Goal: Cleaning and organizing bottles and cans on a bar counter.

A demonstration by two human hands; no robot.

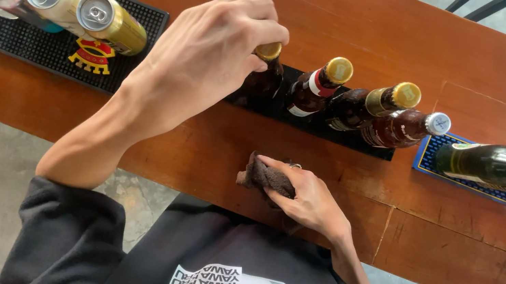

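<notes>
Four bottles: brown glass bottles stand in a row on a black bar mat (338, 131) in the middle of the wooden tabletop (368, 37); three show gold caps, one a silver cap, so they look sealed.
Left hand: the left hand (201, 60) reaches over the row and grips the leftmost bottle (262, 80) at its top.
Left fingers: curled down and pressed around the gold cap and neck, pinching it from above; likely this grip steadies the bottle upright.
Right hand: the right hand (306, 196) rests on the near edge of the tabletop, just in front of the bottle row.
Right fingers: closed around a bunched dark brown cloth (264, 177), which is pressed against the wood; the cloth sits ready close to the held bottle.
Held bottle: at the left end of the row, upright on the mat, partly hidden under the hand.
Cans: three cans (55, 3) lie side by side on a second black mat (27, 43) to the far left, tops toward the camera.
Right side: a dark green bottle (492, 163) with a white neck band lies on a blue mat (429, 165).
Spacing: each mat groups one kind of container, apart from the others.
</notes>
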